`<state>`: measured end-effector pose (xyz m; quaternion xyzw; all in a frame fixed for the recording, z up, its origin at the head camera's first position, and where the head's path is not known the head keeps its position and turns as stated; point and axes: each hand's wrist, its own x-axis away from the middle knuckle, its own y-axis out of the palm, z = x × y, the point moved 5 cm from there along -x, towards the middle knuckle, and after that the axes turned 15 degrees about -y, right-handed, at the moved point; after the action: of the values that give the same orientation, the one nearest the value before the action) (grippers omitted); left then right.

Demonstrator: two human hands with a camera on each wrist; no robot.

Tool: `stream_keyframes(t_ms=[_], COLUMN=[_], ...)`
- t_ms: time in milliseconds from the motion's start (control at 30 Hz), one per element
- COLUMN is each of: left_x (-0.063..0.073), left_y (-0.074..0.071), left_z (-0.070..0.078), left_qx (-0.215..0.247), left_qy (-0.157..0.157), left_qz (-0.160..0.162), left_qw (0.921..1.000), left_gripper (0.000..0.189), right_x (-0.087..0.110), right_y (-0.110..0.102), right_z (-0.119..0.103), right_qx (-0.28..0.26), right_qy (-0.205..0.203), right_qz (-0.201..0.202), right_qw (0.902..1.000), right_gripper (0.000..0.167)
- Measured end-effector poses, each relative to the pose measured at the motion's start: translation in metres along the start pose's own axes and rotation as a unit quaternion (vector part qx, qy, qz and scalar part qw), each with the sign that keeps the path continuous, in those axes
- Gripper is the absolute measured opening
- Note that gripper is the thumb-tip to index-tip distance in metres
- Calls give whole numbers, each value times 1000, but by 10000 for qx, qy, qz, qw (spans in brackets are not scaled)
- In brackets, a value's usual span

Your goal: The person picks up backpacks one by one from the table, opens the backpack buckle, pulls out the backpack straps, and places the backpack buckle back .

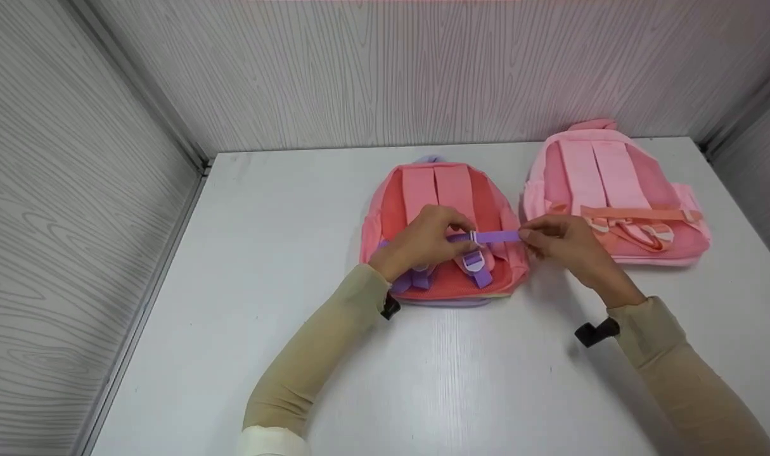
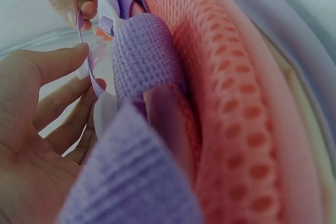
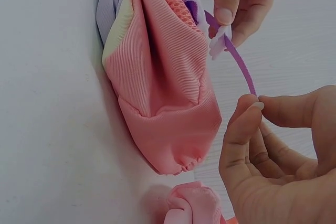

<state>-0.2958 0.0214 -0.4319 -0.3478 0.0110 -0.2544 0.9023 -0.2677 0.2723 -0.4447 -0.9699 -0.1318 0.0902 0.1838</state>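
Observation:
A small coral-pink backpack (image 1: 394,196) lies back side up on the white table, its shoulder straps facing the camera. Above it, a purple strap (image 1: 499,237) runs taut between the two hands. My left hand (image 1: 430,235) pinches the strap beside a white plastic buckle (image 3: 218,43), thumb and fingertips close around it. At the strap's other end, my right hand (image 1: 559,244) grips the purple webbing between thumb and forefinger, as the right wrist view shows. Below the hands, a purple strap end hangs from a white slider (image 1: 473,261) on the backpack.
A second, lighter pink backpack (image 1: 603,174) lies to the right, with an orange strap (image 1: 644,214) across its lower part. Grey wood-grain panels (image 1: 359,76) stand behind and at both sides of the table (image 1: 264,253).

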Motion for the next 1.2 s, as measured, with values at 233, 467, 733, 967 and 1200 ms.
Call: stream_keyframes(t_ms=[233,467,733,967,1200], left_x=[-1,-3,-5,-7,-12], left_y=[1,4,7,9,13], left_z=[2,5,9,13,19], left_qx=[-141,-140,-223,-194,-186], left_qy=[-40,-26,-48,128,253], left_qz=[0,-14,-29,31,12], left_qw=[9999,9999,9997,9997,9995], left_gripper=[32,31,31,28,28], right_x=[-1,-1,-1,0,1], right_y=[0,0,0,0,-1], right_z=[0,0,1,1,2], right_qx=[-56,74,-48,-19,15], right_qy=[-109,-71,-83,-51,37], right_qz=[-23,-49,-45,-20,-31], right_qw=[9999,9999,9999,10000,10000], right_gripper=[36,36,37,37,38])
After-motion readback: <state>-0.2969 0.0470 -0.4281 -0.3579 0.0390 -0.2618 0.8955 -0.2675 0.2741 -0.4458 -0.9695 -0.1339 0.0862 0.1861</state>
